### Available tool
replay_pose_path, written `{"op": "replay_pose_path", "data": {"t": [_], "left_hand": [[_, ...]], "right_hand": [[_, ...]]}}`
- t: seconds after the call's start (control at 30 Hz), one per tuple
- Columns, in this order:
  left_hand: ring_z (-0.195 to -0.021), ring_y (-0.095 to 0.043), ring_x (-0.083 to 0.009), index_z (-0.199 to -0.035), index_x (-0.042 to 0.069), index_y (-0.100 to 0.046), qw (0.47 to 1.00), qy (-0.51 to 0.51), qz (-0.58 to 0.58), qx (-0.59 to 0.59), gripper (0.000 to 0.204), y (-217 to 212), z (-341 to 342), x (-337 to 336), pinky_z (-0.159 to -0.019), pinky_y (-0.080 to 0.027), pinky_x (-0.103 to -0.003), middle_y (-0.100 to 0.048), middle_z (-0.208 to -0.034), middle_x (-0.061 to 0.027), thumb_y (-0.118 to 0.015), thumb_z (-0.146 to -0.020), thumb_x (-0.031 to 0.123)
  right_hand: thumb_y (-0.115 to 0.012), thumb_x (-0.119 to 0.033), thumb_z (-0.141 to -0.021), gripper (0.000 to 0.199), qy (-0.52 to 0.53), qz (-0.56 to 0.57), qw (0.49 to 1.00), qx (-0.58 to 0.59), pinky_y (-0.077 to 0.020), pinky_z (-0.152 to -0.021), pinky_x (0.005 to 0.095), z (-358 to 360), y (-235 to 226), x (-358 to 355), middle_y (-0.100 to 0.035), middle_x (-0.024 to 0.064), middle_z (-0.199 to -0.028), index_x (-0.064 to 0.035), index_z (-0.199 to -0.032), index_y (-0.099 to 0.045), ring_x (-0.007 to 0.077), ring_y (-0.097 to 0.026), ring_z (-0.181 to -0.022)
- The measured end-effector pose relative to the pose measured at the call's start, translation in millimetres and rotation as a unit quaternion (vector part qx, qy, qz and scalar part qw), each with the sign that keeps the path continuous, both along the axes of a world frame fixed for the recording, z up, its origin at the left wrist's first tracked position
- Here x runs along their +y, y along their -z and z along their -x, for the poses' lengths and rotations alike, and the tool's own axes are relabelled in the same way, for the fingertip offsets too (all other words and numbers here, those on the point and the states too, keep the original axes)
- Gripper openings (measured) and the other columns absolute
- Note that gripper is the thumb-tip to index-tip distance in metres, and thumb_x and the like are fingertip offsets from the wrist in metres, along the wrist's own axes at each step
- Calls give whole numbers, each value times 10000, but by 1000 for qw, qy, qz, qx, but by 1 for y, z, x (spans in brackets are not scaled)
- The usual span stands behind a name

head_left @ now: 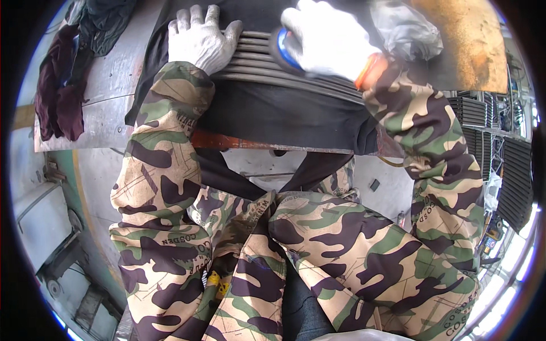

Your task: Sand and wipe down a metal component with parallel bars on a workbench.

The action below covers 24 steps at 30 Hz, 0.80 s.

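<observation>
My left hand (203,40), in a white knit glove, lies palm down with its fingers spread, grasping nothing, over the left part of a row of grey metal rods (255,57). The rods run side by side from beneath that palm toward my right, passing under my right hand (331,42) and on to my right sleeve (415,113). That right hand, also gloved in white and somewhat blurred, is curled around a round blue-and-dark tool (281,50), which sits on the rods, its edge showing on the side facing my left hand. Beneath the rods a black cloth (273,108) covers the table (114,79), and a clear plastic bag (406,31) lies just beyond my right wrist.
</observation>
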State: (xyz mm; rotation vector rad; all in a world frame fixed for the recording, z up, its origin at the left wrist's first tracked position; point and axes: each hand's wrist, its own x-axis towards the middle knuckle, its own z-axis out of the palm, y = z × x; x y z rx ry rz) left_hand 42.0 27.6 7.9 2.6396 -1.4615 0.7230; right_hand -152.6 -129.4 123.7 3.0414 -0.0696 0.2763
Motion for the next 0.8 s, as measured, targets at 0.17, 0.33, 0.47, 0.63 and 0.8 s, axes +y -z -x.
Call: {"op": "replay_pose_path", "data": {"t": [0.17,0.33,0.47,0.63,0.8], "left_hand": [[-1314,-505,-496,-1355,315,-653,999,25,-39,-26,370,-4,4,-5,-1083,-406,-614,-543,-1454,-212,-484,-1041,415],[-1294,-523,-485,-1315,313,-676,1000,-5,4,-22,338,9,-3,0,-1048,-436,-609,-558,-1443,-200,-516,-1023,371],[-1274,-535,-484,-1303,316,-683,999,8,2,-36,325,12,-7,-1,-1030,-452,-607,-573,-1431,-183,-525,-1020,339],[-1266,-533,-478,-1290,313,-691,999,18,8,-40,319,9,-10,-3,-1023,-454,-600,-579,-1421,-175,-535,-1012,324],[-1323,-496,-462,-1370,52,-608,1000,16,20,14,653,10,-7,0,-1112,-367,-578,-595,-1343,-243,-545,-972,566]], "right_hand": [[-627,-272,-891,229,38,-1,999,-31,-549,-768,536,-19,0,-8,-634,185,-952,-68,-996,-640,390,-663,-920],[-618,-288,-898,246,20,-13,1000,-6,-555,-756,528,-6,2,-7,-648,191,-984,-62,-995,-637,393,-663,-934],[-619,-288,-895,254,60,-1,998,-7,-560,-767,528,-11,-4,-10,-646,191,-995,-59,-1002,-642,391,-664,-927],[-610,-273,-896,233,41,-14,999,-7,-557,-756,531,-8,-7,-4,-650,191,-994,-64,-992,-646,397,-670,-924],[-596,-245,-873,218,33,-25,999,-27,-558,-770,521,-11,-4,-1,-666,203,-973,-57,-961,-660,403,-675,-916]]}}
